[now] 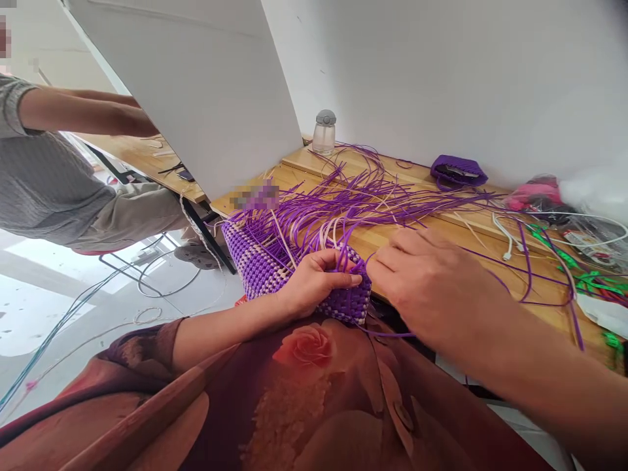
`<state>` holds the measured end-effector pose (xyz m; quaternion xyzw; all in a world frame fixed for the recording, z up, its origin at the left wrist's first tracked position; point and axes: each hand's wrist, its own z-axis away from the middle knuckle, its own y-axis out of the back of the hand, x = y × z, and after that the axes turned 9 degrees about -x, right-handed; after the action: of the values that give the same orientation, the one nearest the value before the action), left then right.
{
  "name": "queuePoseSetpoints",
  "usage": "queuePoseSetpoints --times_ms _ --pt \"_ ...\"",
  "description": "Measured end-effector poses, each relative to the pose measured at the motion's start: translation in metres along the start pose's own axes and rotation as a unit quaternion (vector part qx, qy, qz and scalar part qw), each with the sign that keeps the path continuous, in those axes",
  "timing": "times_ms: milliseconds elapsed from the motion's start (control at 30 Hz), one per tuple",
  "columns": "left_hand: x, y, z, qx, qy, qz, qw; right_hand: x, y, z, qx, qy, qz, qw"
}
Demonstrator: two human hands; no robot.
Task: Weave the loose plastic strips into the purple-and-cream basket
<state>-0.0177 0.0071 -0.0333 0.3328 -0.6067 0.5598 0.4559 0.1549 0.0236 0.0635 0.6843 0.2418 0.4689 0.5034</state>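
We see a tan wooden table (540, 320) beyond both hands. At its edge, under the left hand (316, 284), sits a purple-and-cream woven piece (260, 268), its sides worked; beyond that hand, long purple and cream strands (314, 216) remain loose, unwoven. We note the left thumb and fingers closed on its near corner, the right hand (432, 281) curled, pinching one thin purple strand (369, 257).

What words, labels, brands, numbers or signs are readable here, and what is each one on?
None can be read.
Clear, crinkled plastic packaging at the far right: it seems to have printed markings, too small and blurred to read.
Clear bottle with a grey lid: no lettering that I can make out.
Purple-and-white woven piece by the hands: no text visible.
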Motion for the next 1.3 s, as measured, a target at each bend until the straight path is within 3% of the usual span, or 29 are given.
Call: queuePoseSetpoints --times_ms 100,200,300,400,533,700,767,867,933,1067,1300 --pt "-0.001 0.001 -0.001 -0.009 0.014 0.009 1.0 -0.019 -0.006 0.008 0.002 -0.05 -0.072 0.996" --pt "-0.004 0.003 -0.002 -0.015 0.029 0.016 0.999 -0.024 -0.028 0.01 0.065 -0.102 -0.161 0.98" --pt "-0.006 0.005 -0.002 -0.026 0.026 0.009 0.999 -0.026 -0.052 0.007 0.145 -0.138 -0.231 0.952" --pt "-0.007 0.007 -0.001 -0.038 0.019 -0.002 0.999 -0.03 -0.066 0.008 0.177 -0.176 -0.32 0.914" --pt "-0.009 0.005 0.0 -0.044 0.026 -0.017 0.999 -0.035 -0.067 0.011 0.139 -0.23 -0.428 0.863" --pt "-0.007 0.0 -0.002 -0.022 -0.006 -0.048 0.999 -0.031 -0.064 0.009 0.075 -0.241 -0.53 0.81" --pt "-0.005 0.001 -0.004 -0.029 0.015 -0.076 0.997 -0.029 -0.066 0.009 0.052 -0.236 -0.591 0.769" --pt "-0.005 0.004 -0.006 -0.047 0.055 -0.124 0.99 -0.026 -0.07 0.011 0.014 -0.226 -0.7 0.677" --pt "-0.005 0.007 -0.007 -0.062 0.073 -0.136 0.986 -0.025 -0.071 0.014 0.005 -0.23 -0.736 0.636" --pt "-0.005 0.007 -0.005 -0.075 0.078 -0.113 0.988 -0.025 -0.07 0.015 0.022 -0.238 -0.721 0.65" --pt "0.001 -0.001 -0.003 -0.052 -0.01 -0.148 0.988 -0.025 -0.074 0.017 0.023 -0.229 -0.704 0.671"
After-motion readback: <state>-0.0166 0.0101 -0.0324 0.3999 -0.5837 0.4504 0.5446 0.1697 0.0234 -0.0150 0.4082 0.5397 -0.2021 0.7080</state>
